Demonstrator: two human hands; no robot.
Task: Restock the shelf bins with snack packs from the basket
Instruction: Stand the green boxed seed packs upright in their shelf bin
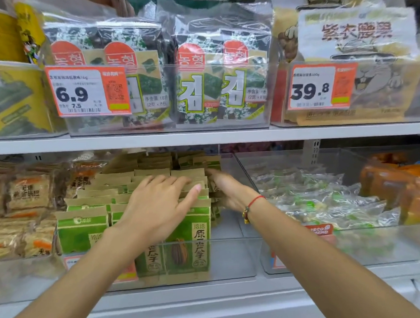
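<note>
Green snack packs (189, 236) under left hand (155, 206)

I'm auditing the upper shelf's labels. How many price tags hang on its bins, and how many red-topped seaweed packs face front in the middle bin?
Price tags: 2
Seaweed packs: 4
Total: 6
</note>
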